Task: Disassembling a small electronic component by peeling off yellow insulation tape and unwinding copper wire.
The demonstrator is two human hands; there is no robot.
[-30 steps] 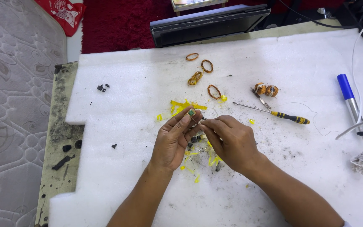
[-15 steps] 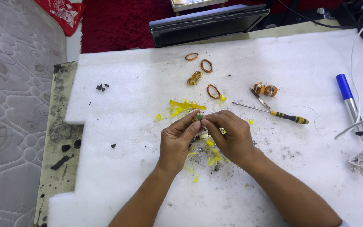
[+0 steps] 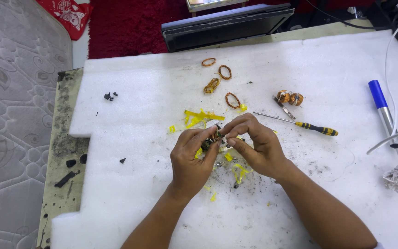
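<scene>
white foam sheet (image 3: 328,193) beside grey patterned mattress (image 3: 14,92)

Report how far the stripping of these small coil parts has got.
Done: four loose copper wire loops and yellow tape scraps lie on the white foam sheet. In hand: the left hand and right hand pinch a small dark part. Left: two wound coils sit untouched beside the screwdriver.

Home repair corner, white foam sheet (image 3: 153,92) as workbench, screwdriver (image 3: 300,123), copper wire coils (image 3: 232,100), mattress (image 3: 14,92) beside
</scene>
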